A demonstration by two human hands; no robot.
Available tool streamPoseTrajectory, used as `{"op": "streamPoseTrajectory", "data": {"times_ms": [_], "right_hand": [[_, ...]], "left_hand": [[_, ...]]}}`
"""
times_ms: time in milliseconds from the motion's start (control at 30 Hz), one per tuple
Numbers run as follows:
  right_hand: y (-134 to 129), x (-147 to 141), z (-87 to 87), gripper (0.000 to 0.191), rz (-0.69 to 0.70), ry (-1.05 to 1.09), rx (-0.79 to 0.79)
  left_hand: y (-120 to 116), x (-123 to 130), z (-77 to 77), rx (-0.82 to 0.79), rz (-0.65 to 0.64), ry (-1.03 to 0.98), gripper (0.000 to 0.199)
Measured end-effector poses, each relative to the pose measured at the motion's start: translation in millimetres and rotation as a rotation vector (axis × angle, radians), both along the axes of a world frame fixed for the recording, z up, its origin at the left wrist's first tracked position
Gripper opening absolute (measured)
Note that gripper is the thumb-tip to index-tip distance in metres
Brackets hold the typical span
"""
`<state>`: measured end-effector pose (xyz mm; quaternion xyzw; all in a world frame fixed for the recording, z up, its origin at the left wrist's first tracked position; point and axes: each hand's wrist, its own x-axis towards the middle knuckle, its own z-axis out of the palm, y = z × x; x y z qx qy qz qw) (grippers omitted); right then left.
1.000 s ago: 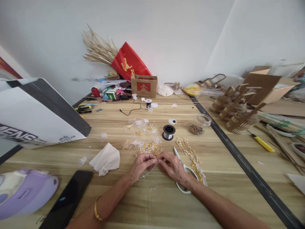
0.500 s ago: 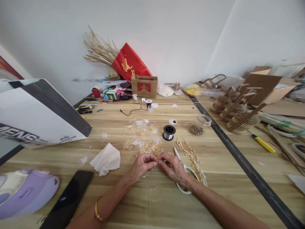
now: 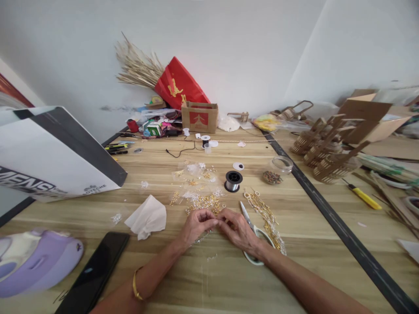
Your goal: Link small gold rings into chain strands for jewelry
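My left hand (image 3: 198, 225) and my right hand (image 3: 236, 229) meet at the fingertips, both closed in a pinch. From under my left hand a beaded strand (image 3: 203, 237) trails on clear line; what sits right at the fingertips is too small to make out. Just beyond lies a pile of gold and clear beads (image 3: 206, 203). Scissors (image 3: 260, 240) with pale handles rest partly beneath my right wrist. To their right are finished-looking gold and silver bead chains (image 3: 266, 216). A spool of clear line (image 3: 233, 182) stands behind my right hand.
At left are a crumpled tissue (image 3: 148, 217), a black phone (image 3: 94, 270), a purple-and-white object (image 3: 39, 261) and a large white box (image 3: 55, 161). A glass jar of beads (image 3: 276, 170), small woven baskets (image 3: 327, 157) and a yellow cutter (image 3: 365, 196) are on the right.
The view has shifted very slightly. Both hands stay together in nearly the same place, fingertips still pinched.
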<state>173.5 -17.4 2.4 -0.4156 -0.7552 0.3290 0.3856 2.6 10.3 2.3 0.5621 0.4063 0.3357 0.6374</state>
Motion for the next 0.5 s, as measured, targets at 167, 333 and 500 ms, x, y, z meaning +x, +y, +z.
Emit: {"op": "streamPoseTrajectory", "data": {"times_ms": [167,333,500], "right_hand": [[1.1,0.0,-1.6,0.016,0.001,0.006,-0.01],[0.8,-0.8,0.3,0.013,-0.039,0.032,-0.04],[0.0,-1.1,1.2,0.011,-0.06,0.051,-0.059]], "left_hand": [[-1.0,-1.8,6.6,0.016,-0.021,0.019,0.034],[-0.3,-2.7,7.4,0.017,-0.008,0.02,0.031],[-0.4,-2.8,7.2,0.053,0.034,-0.005,0.028]]}}
